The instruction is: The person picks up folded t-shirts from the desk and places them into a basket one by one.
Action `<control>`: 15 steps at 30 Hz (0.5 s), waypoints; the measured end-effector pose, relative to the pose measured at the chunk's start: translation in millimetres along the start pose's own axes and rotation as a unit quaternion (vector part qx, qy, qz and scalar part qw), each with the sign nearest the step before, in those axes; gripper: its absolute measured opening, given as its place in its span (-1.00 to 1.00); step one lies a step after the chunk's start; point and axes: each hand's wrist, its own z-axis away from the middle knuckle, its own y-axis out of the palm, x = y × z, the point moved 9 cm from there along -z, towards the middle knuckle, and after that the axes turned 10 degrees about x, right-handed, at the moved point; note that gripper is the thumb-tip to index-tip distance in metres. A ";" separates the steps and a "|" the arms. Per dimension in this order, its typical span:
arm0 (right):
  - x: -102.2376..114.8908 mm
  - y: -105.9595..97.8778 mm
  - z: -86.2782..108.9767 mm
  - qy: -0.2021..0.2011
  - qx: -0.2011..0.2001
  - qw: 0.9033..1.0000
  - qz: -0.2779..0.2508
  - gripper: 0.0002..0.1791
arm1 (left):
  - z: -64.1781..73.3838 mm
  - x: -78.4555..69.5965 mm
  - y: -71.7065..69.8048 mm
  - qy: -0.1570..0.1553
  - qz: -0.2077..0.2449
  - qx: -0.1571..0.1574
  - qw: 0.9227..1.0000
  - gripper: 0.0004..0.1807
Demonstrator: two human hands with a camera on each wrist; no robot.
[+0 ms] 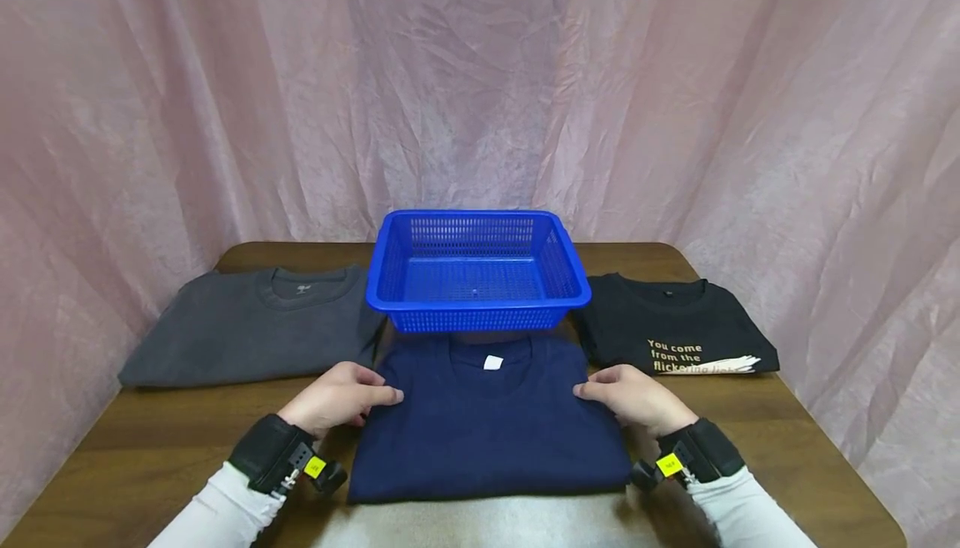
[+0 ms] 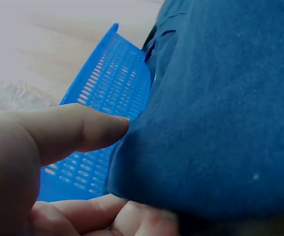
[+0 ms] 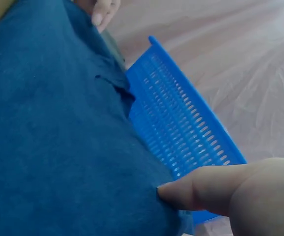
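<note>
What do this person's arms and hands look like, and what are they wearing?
The person wears white fabric sleeves. A wide black band wraps each wrist, carrying a small dark device with a bright yellow label. The left hand and right hand wear no gloves.

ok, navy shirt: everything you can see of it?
The navy shirt is plain, soft-looking cloth, folded, its round neckline at the far end, a white label inside. It is roughly flat, in front of the blue basket. The left grip and right grip hold its sides, thumbs on top. Can't tell if it rests on the table.
</note>
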 end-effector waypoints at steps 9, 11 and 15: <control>3.3 5.8 -2.0 -0.016 0.067 0.994 -0.079 -0.60 | -4.0 1.9 1.1 -0.013 0.043 -0.031 0.999 -0.64; 1.0 6.3 -2.1 -0.018 0.073 0.994 -0.083 -0.57 | -5.1 5.6 2.0 -0.009 0.058 -0.034 0.998 -0.58; -3.4 8.5 -3.0 -0.026 0.084 0.992 -0.089 -0.56 | -6.1 14.5 4.6 0.003 0.093 -0.027 0.995 -0.65</control>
